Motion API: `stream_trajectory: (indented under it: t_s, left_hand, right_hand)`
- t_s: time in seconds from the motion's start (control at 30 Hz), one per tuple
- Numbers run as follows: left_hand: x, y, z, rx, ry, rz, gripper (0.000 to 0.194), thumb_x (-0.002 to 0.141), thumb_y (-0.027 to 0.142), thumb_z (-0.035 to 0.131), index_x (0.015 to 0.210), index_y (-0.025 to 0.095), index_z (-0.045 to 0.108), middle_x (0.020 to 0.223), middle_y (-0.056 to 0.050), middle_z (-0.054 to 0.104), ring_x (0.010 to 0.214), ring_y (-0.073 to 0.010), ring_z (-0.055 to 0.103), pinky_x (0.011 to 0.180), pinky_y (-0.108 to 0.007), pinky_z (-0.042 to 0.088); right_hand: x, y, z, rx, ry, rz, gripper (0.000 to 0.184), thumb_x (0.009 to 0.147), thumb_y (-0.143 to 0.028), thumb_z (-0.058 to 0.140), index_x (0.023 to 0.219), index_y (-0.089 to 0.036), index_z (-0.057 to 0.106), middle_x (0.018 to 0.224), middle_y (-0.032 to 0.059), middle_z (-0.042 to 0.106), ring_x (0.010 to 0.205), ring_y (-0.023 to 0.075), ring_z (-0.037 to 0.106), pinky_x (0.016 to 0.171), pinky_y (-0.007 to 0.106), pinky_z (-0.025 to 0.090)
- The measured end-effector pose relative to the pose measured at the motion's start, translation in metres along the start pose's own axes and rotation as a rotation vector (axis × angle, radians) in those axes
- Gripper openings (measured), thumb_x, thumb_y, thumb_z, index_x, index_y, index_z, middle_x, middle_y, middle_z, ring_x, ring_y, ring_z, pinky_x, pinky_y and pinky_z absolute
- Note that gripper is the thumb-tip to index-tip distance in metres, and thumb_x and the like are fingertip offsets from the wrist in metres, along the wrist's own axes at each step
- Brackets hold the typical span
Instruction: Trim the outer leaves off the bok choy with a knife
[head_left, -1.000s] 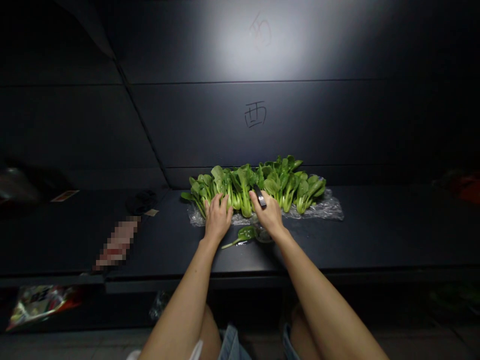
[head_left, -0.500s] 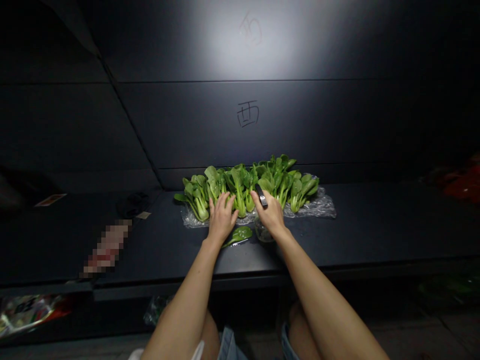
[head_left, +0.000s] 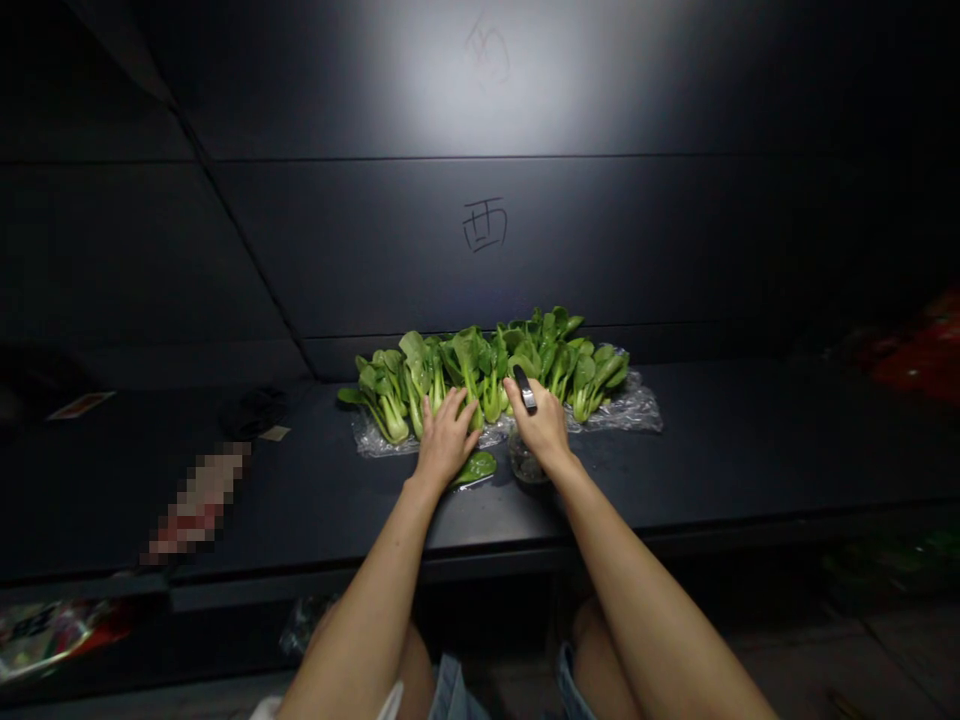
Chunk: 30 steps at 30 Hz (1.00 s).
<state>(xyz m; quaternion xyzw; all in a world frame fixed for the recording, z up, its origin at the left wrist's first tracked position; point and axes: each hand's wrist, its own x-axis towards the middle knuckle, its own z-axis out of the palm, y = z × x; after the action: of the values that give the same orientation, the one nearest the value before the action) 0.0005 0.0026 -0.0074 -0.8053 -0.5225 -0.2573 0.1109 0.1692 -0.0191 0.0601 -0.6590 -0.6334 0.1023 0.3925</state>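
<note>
While the left grip [head_left: 446, 440] rests open, fingers apart, against the glossy bok choy [head_left: 469, 365] on crinkled plastic film [head_left: 634, 410], the right grip [head_left: 540, 425] clamps a small black object [head_left: 526, 389]; the smooth loose leaf [head_left: 475, 468], earlier just apart, now touches the left palm.

blurred pixelated object [head_left: 196, 497], printed packet [head_left: 45, 637] cut off at left edge, clear container [head_left: 523, 462] behind right hand [head_left: 541, 425]

Left hand [head_left: 446, 440] splayed open, palm down; right hand [head_left: 541, 426] curled in a closed grip.
</note>
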Motion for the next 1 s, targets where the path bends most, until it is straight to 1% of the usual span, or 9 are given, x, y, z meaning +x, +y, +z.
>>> stream_trajectory:
  t_s: [0.2,0.37,0.47,0.63,0.87,1.0]
  left_hand:
    - [0.001,0.001,0.003,0.024,-0.033,-0.004,0.052,0.085,0.022,0.063,0.136,0.023,0.053,0.151,-0.013,0.046,0.144,-0.0314,0.036,0.119,-0.066,0.013]
    - [0.002,0.002,0.004,0.047,-0.037,-0.002,0.051,0.086,0.020,0.060,0.137,0.023,0.053,0.152,-0.014,0.045,0.144,-0.0309,0.036,0.119,-0.065,0.013]
    - [0.003,0.003,0.004,0.059,-0.051,-0.005,0.051,0.088,0.020,0.057,0.138,0.022,0.051,0.153,-0.014,0.042,0.144,-0.0309,0.036,0.118,-0.066,0.014]
    - [0.004,0.004,0.003,0.054,-0.058,-0.005,0.052,0.089,0.020,0.054,0.141,0.020,0.048,0.155,-0.014,0.040,0.145,-0.0299,0.035,0.118,-0.067,0.013]
    - [0.003,0.006,0.001,0.022,-0.041,-0.015,0.050,0.091,0.026,0.053,0.140,0.021,0.049,0.155,-0.014,0.040,0.145,-0.0302,0.035,0.118,-0.067,0.012]
    - [0.002,0.007,0.001,0.013,-0.018,-0.016,0.050,0.091,0.028,0.052,0.140,0.021,0.049,0.155,-0.014,0.041,0.145,-0.0308,0.034,0.118,-0.066,0.011]
  right_hand:
    - [0.000,0.005,-0.002,-0.001,0.024,0.018,0.045,0.097,-0.053,0.040,0.092,-0.018,0.068,0.086,0.0106,0.073,0.084,0.0248,0.068,0.068,0.028,0.039]
    - [0.001,0.008,-0.005,-0.053,-0.003,0.085,0.047,0.098,-0.055,0.039,0.100,-0.018,0.068,0.089,0.0118,0.074,0.085,0.0251,0.068,0.066,0.028,0.037]
    - [0.002,0.010,-0.008,-0.078,-0.003,0.113,0.047,0.098,-0.054,0.039,0.100,-0.018,0.069,0.090,0.0125,0.074,0.085,0.0254,0.068,0.065,0.028,0.037]
    - [0.001,0.013,-0.013,-0.075,0.008,0.100,0.046,0.098,-0.053,0.039,0.094,-0.018,0.069,0.089,0.0127,0.073,0.086,0.0261,0.068,0.066,0.028,0.037]
    - [-0.001,0.014,-0.016,-0.024,0.006,0.084,0.045,0.097,-0.054,0.040,0.096,-0.018,0.067,0.088,0.0117,0.073,0.086,0.0255,0.067,0.066,0.028,0.038]
    - [0.000,0.017,-0.016,-0.025,0.040,0.091,0.043,0.097,-0.054,0.040,0.094,-0.019,0.066,0.086,0.0113,0.073,0.083,0.0251,0.067,0.065,0.028,0.037]
